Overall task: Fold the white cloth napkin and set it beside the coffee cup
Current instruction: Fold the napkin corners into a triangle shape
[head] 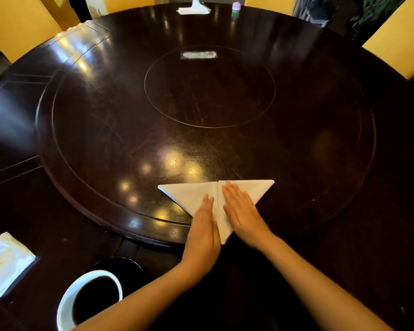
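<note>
The white cloth napkin lies flat on the dark round table, folded into a downward-pointing triangle with a centre seam. My left hand rests palm down on its lower left half, fingers together and flat. My right hand presses flat on the right half, just beside the seam. Neither hand grips the cloth. The white coffee cup, filled with dark coffee, stands on a dark saucer at the lower left, well apart from the napkin; my left forearm crosses in front of it.
A raised turntable covers most of the table; the napkin lies across its near rim. A pile of white napkins sits at the left edge. Another folded napkin and a small bottle stand at the far side. Yellow chairs ring the table.
</note>
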Demonstrator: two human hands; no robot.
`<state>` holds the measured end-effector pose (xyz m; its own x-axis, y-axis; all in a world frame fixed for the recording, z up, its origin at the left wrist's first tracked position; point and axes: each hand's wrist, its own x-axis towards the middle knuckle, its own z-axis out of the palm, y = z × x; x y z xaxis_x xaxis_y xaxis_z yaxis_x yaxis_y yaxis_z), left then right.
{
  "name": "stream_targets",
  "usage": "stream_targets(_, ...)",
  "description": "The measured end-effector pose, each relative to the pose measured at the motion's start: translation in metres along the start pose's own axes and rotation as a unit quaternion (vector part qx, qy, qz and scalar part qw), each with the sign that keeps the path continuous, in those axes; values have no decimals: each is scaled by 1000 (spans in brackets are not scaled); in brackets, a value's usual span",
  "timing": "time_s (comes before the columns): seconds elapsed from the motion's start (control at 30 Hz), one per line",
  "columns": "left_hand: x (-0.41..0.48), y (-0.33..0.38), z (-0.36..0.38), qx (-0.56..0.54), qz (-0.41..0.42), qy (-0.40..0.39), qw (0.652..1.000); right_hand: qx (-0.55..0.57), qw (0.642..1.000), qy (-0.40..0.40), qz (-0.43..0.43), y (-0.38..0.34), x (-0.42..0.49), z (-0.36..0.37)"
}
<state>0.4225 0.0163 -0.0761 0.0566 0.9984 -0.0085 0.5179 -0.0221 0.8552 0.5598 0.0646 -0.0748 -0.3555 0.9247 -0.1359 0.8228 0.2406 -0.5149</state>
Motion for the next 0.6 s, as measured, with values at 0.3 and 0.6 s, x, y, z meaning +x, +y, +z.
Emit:
stream_targets(0.3, 71, -45, -31, 376, 75, -42, 923, -182, 983, -15, -13, -1, -6, 23)
stream_targets(0.6, 71, -73, -89, 396, 37, -51, 916, -168, 986, -15, -11, 0, -7, 23)
